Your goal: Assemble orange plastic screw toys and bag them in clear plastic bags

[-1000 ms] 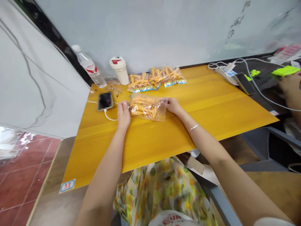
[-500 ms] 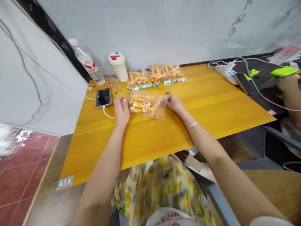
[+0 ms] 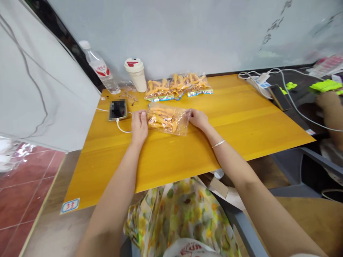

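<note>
A clear plastic bag (image 3: 168, 119) of orange-yellow plastic pieces lies flat on the yellow wooden table (image 3: 171, 157). The pieces are long and slim; their kind does not show clearly. At the bag's left end, my left hand (image 3: 139, 125) is closed, with thumb and fingers at its edge. My right hand (image 3: 198, 119), bracelet on the wrist, pinches the bag's right edge. Behind it stand several similar packed bags (image 3: 178, 86) of orange pieces with colourful printed strips, close to the wall.
A water bottle (image 3: 103, 73), a lidded cup (image 3: 136, 76) and a charging phone (image 3: 118, 109) with a white cable are at the left. Right, a power strip (image 3: 258, 85) and another phone (image 3: 279, 97) lie near a person's hand (image 3: 330, 100) with bright green pieces.
My right hand's fingers have closed on the bag's right edge. My left hand's fingers have drawn together at the left end. The bag has hardly moved.
</note>
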`<move>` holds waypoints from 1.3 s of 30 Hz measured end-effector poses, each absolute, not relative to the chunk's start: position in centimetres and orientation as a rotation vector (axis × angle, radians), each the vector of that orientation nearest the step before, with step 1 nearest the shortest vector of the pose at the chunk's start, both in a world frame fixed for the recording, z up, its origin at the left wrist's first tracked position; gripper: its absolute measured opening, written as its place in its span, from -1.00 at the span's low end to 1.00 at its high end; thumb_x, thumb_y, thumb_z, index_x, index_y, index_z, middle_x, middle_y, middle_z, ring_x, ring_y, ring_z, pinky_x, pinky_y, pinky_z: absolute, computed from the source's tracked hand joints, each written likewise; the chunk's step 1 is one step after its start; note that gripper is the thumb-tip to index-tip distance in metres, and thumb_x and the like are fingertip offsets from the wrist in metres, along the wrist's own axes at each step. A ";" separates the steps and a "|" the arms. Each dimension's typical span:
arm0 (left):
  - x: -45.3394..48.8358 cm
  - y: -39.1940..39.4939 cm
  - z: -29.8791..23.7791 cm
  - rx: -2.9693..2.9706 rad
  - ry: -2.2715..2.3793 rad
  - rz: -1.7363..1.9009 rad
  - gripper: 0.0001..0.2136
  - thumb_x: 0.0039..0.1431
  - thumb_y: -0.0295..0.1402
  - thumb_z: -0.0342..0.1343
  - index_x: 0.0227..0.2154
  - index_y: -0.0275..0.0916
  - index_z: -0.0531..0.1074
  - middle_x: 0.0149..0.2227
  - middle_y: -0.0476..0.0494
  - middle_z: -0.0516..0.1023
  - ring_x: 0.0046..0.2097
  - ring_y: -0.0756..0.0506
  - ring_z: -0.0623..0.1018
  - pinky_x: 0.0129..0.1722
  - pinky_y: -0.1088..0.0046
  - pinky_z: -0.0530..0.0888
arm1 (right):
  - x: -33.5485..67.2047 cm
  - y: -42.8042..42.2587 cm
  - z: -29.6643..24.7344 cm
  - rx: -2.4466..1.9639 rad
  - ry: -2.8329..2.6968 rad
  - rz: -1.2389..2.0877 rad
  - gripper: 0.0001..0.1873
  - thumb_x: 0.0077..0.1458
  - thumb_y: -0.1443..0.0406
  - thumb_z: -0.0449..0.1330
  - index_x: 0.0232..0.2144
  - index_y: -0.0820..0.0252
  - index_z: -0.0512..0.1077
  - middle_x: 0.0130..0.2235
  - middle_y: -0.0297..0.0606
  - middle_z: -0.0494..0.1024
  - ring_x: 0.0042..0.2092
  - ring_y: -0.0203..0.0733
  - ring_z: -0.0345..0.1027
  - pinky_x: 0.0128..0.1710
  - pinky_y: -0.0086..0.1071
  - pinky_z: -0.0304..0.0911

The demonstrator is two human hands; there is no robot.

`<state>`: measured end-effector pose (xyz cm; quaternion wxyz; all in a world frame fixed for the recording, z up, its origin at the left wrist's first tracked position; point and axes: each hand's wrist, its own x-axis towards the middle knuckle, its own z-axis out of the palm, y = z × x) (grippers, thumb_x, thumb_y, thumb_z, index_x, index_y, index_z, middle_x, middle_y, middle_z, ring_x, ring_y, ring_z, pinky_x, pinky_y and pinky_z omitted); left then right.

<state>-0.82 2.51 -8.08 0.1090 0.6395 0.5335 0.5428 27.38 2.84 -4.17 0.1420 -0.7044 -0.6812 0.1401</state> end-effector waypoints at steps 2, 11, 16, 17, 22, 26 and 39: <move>-0.8 2.5 -8.1 1.870 1.571 1.596 -0.45 0.36 0.14 -0.26 -0.15 -0.23 0.42 -0.12 -0.26 0.52 -0.01 -0.18 0.50 0.08 0.21 0.40 | 27.4 2.9 -4.3 -2.036 -1.966 0.404 -0.65 0.29 0.15 0.10 0.05 0.03 0.52 -0.03 -0.17 0.65 0.02 0.02 0.50 0.01 -0.20 0.37; -0.8 2.7 -8.4 1.814 1.531 1.612 -0.44 0.34 0.18 -0.23 -0.17 -0.21 0.42 -0.13 -0.24 0.51 -0.02 -0.16 0.50 0.10 0.23 0.39 | 27.6 3.3 -4.8 -2.005 -1.983 0.388 -0.64 0.29 0.14 0.11 0.03 0.04 0.55 0.00 -0.14 0.64 0.03 0.06 0.51 0.02 -0.15 0.38; -0.9 2.7 -8.3 1.822 1.530 1.620 -0.46 0.35 0.16 -0.24 -0.17 -0.20 0.42 -0.13 -0.23 0.51 -0.02 -0.16 0.50 0.08 0.25 0.38 | 27.5 3.2 -4.9 -1.994 -1.984 0.378 -0.64 0.28 0.14 0.12 0.04 0.04 0.55 0.03 -0.14 0.63 0.06 0.07 0.50 0.04 -0.13 0.38; -0.9 2.7 -8.3 1.825 1.532 1.621 -0.46 0.35 0.16 -0.24 -0.17 -0.21 0.42 -0.13 -0.23 0.52 -0.02 -0.16 0.50 0.08 0.25 0.39 | 27.5 3.2 -4.9 -1.993 -1.984 0.375 -0.64 0.28 0.14 0.13 0.04 0.04 0.55 0.03 -0.13 0.63 0.06 0.08 0.50 0.05 -0.13 0.38; -0.9 2.7 -8.3 1.830 1.544 1.623 -0.44 0.35 0.17 -0.25 -0.18 -0.23 0.42 -0.15 -0.24 0.52 -0.04 -0.16 0.51 0.06 0.24 0.40 | 27.5 3.2 -5.0 -1.987 -1.981 0.377 -0.64 0.28 0.14 0.13 0.02 0.07 0.56 0.02 -0.12 0.64 0.04 0.07 0.51 0.04 -0.14 0.38; -0.9 2.8 -8.4 1.815 1.552 1.630 -0.42 0.33 0.19 -0.25 -0.18 -0.23 0.42 -0.17 -0.23 0.51 -0.06 -0.16 0.50 0.06 0.24 0.40 | 27.5 3.3 -5.1 -1.992 -1.977 0.380 -0.64 0.27 0.13 0.13 0.03 0.05 0.56 0.01 -0.14 0.64 0.04 0.06 0.50 0.04 -0.13 0.38; -1.1 2.8 -8.6 1.804 1.562 1.626 -0.44 0.35 0.17 -0.24 -0.18 -0.23 0.42 -0.15 -0.23 0.52 -0.04 -0.16 0.51 0.08 0.24 0.40 | 27.5 3.1 -4.9 -1.994 -1.989 0.370 -0.63 0.29 0.13 0.12 0.04 0.05 0.55 -0.01 -0.13 0.65 0.03 0.05 0.52 0.02 -0.16 0.39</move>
